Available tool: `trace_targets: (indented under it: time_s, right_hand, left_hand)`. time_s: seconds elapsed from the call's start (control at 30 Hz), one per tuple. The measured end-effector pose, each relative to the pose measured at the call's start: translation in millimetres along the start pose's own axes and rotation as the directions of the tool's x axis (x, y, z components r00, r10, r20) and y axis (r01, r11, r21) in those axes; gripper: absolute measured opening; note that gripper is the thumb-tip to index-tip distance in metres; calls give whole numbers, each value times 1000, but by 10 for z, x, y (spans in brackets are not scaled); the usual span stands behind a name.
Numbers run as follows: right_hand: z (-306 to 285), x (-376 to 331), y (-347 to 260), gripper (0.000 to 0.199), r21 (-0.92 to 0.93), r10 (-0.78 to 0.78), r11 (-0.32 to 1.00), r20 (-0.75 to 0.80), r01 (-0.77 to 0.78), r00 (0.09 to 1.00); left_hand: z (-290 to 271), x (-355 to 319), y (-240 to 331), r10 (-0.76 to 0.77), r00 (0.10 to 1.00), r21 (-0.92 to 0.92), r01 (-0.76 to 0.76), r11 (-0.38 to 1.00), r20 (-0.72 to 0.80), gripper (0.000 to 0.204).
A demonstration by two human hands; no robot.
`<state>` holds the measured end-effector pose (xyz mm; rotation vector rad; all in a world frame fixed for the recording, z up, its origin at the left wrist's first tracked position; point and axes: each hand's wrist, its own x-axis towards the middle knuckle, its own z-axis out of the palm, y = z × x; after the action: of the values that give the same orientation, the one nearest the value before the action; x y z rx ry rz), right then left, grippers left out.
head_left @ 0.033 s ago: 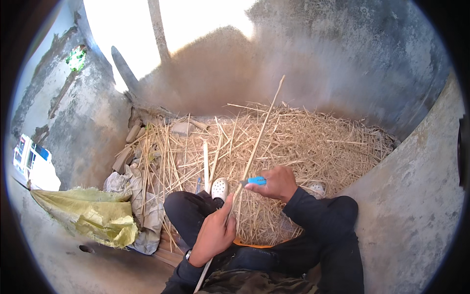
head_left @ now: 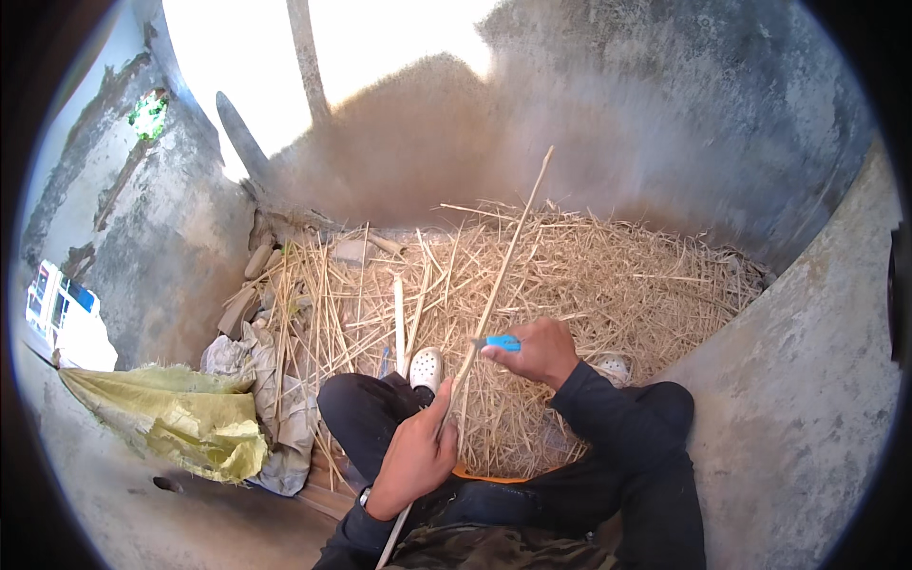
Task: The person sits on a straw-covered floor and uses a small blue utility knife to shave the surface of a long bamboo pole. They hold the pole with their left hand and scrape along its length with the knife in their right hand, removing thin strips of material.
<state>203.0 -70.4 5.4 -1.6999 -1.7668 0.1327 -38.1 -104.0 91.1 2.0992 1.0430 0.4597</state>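
Straw-coloured stalk runs up the frame's centre; your left hand has its grip wrapped around it low, your right hand pinching a blue-handled tool against it.

The lower end of the long stalk ran out of sight behind the left hand and reached the bottom edge of the picture. The blue tool showed only one short end; the rest sat inside the right hand, so its kind could not be told. Straw covered most of the right white shoe. The fisheye rim cut off the person's legs and the yellow sack at the floor's left edge.
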Motion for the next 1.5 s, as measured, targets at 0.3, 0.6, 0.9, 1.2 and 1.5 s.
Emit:
trace_targets:
  time_s: [0.3,0.6,0.9,1.2,1.5]
  right_hand:
    - [-33,-93,-158,70,-68,-52,996,115,60,992]
    - [54,21,137,83,2,81,997,10,-81,997]
    - [-82,347,714,83,-130,270,954,-11,-269,963]
    - [-478,593,1705,85,-228,470,842,-132,-488,873]
    - [-935,374,2524,86,-319,583,690,-286,-649,760]
  left_hand:
    - [42,-25,-32,69,997,16,-69,997,-22,52]
    - [27,-121,-51,-24,999,-48,26,999,40,53]
    - [19,-278,-69,55,997,-66,-52,996,47,54]
    - [-14,-424,86,-74,969,-132,107,985,237,56]
    - [211,-572,82,159,979,-276,-119,954,127,30]
